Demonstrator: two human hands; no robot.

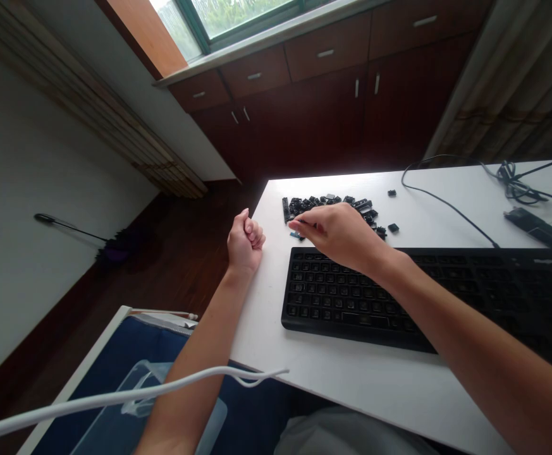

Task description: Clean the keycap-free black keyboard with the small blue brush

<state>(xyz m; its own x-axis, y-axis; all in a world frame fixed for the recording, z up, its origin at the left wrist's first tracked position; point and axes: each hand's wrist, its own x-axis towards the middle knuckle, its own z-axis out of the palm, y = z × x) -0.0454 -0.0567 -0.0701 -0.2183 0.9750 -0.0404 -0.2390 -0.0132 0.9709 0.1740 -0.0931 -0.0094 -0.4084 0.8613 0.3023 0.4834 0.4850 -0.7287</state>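
A long black keyboard (351, 297) lies on the white table, its key sockets bare of caps. Behind it is a heap of loose black keycaps (306, 203). My right hand (339, 230) hangs over the keyboard's back edge, at the front of the heap. Its thumb and fingertips are pinched together, and whatever small thing is between them is too small to make out. A small bluish piece (295, 234) lies just below those fingertips. At the table's left edge, my left hand (247, 241) is curled into a fist, with nothing showing in it.
Two keycaps (393, 227) sit apart, right of the heap. A black cable (451, 197) runs from the keyboard to a coil (510, 180). A dark long object (536, 226) lies at the right. A white cord (128, 395) crosses the foreground, before a blue seat (138, 341).
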